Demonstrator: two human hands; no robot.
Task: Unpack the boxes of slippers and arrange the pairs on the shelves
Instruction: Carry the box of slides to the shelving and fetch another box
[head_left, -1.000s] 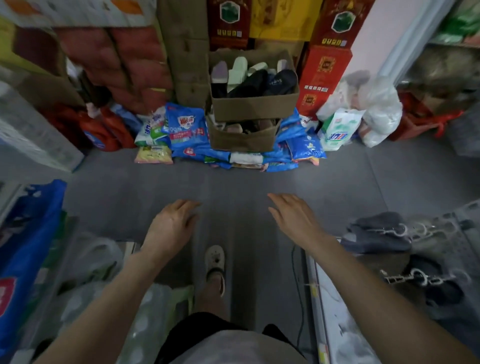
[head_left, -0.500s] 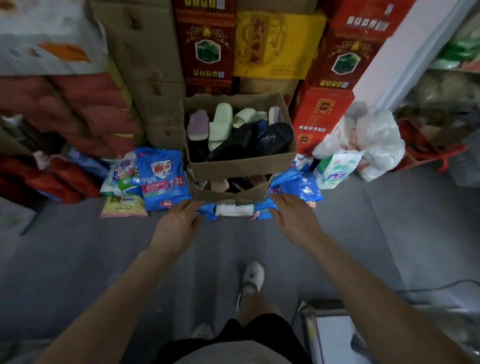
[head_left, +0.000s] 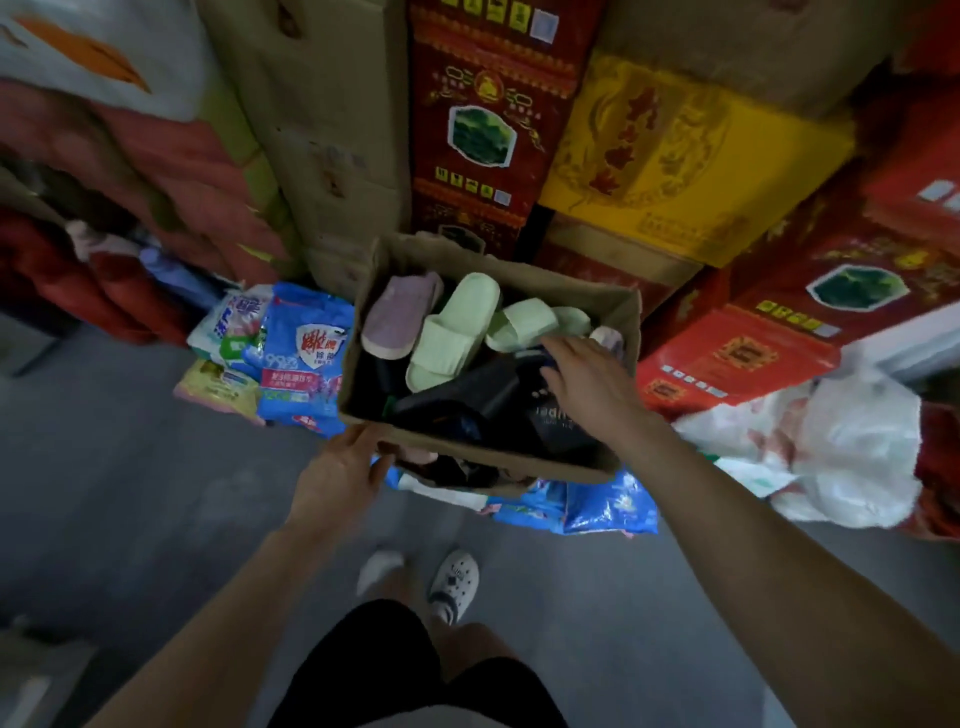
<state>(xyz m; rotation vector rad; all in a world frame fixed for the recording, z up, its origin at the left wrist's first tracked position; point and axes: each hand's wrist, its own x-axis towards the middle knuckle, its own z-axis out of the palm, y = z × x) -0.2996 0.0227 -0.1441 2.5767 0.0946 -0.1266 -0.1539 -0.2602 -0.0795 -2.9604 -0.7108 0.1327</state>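
An open cardboard box (head_left: 498, 453) stands on a second, lower box (head_left: 511, 480) against stacked cartons. It holds a mauve slipper (head_left: 397, 317), two pale green slippers (head_left: 452, 332) (head_left: 524, 322) and several black slippers (head_left: 467, 395). My right hand (head_left: 587, 379) lies palm down inside the box on the black slippers, fingers spread, closed on nothing. My left hand (head_left: 337, 473) is at the box's front left corner, thumb against the wall and fingers curled under the bottom edge. What the lower box holds is mostly hidden.
Blue detergent bags (head_left: 306, 358) lie on the grey floor left of and under the boxes. Red (head_left: 478, 130) and yellow (head_left: 675, 156) cartons rise behind. White plastic bags (head_left: 841, 452) sit at the right. My feet in white shoes (head_left: 454, 582) stand just before the boxes.
I have come closer to the boxes. My right hand rose from the lower box's edge into the top box. My left hand reached the top box's front left corner.
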